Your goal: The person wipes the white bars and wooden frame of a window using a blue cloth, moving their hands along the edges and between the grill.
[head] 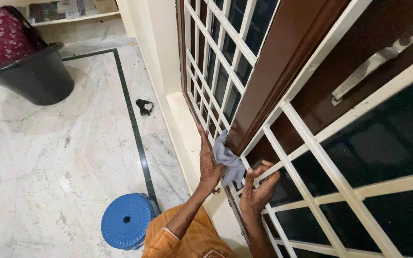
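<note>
A grey cloth [228,160] is pressed against the brown window frame [273,71] where two panes meet. My left hand [209,162] lies flat along the cloth's left side, fingers stretched upward, pushing it onto the frame. My right hand [259,186] curls its fingers around a white grille bar [276,169] just right of the cloth, near its lower end. The white metal grille [221,52] covers dark glass on both panes.
A metal handle [371,64] sits on the right-hand pane. Below me stands a blue plastic stool [126,220] on the marble floor [48,157]. A black tub [34,71] with maroon fabric is at the far left, and a small black item [144,106] lies by the sill.
</note>
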